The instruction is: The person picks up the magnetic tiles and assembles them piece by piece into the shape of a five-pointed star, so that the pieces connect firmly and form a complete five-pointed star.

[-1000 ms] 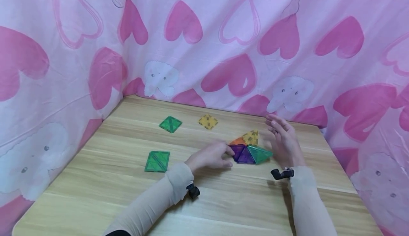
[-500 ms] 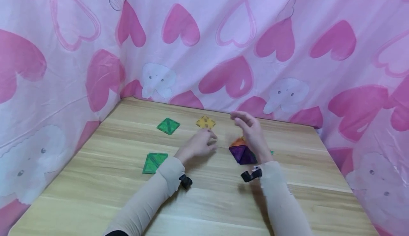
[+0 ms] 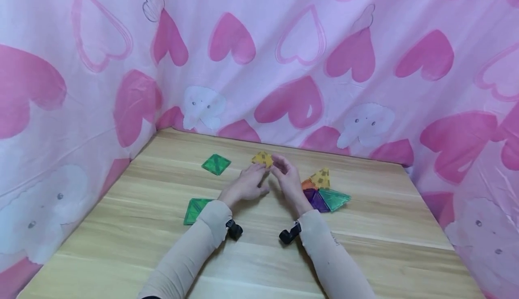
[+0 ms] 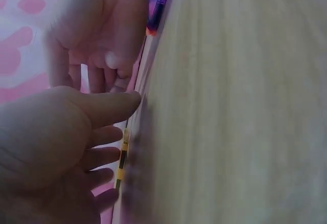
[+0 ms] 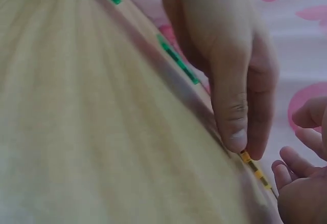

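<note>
A flat yellow diamond of magnetic tiles [image 3: 262,157] lies towards the back of the table. My left hand [image 3: 244,184] reaches over its near edge, fingers mostly straight, fingertips right at the tile in both wrist views. My right hand [image 3: 289,183] stands at the diamond's right corner, its fingers loosely bent with nothing between them. Beside the right wrist is a joined group of tiles: purple triangles [image 3: 319,201], a teal-green triangle [image 3: 334,199], an orange piece [image 3: 308,184] and a yellow piece [image 3: 323,178]. The right hand partly hides the purple and orange ones.
A green diamond [image 3: 216,164] lies at the back left. Nearer, a green square of two triangles [image 3: 196,210] is partly covered by the left sleeve. The wooden table [image 3: 142,227] ends at a pink heart-patterned curtain [image 3: 231,38] at the back and sides.
My left hand has left the coloured tile group and moved left and back to the yellow diamond. My right hand has swung left across the group to the diamond's right side.
</note>
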A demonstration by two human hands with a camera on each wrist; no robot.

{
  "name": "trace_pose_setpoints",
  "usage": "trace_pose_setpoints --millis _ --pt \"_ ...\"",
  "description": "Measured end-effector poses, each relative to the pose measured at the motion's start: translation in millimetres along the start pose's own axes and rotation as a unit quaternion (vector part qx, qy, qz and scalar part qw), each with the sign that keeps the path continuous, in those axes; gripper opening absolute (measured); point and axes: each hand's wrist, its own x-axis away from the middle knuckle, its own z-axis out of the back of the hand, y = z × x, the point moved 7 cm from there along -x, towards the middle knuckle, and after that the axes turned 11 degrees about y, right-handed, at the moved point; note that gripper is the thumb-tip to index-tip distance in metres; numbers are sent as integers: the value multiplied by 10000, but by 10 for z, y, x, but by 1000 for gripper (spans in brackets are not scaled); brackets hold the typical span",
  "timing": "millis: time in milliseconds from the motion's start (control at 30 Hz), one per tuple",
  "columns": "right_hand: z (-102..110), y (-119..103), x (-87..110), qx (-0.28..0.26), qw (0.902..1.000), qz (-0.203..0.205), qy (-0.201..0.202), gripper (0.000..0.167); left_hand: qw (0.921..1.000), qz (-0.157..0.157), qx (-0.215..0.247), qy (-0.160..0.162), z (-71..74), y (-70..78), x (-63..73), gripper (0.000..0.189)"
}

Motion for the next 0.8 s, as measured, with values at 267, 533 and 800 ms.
trace_pose_setpoints --millis 267,533,800 --pt "-59 49 45 237 9996 174 6 51 9990 350 -207 181 188 25 14 35" --pt "-100 78 99 776 9958 370 -326 55 9950 490 -86 861 83 -511 -172 22" --pt "-105 75 105 1968 9767 780 -346 51 9917 841 -449 860 445 -83 69 22"
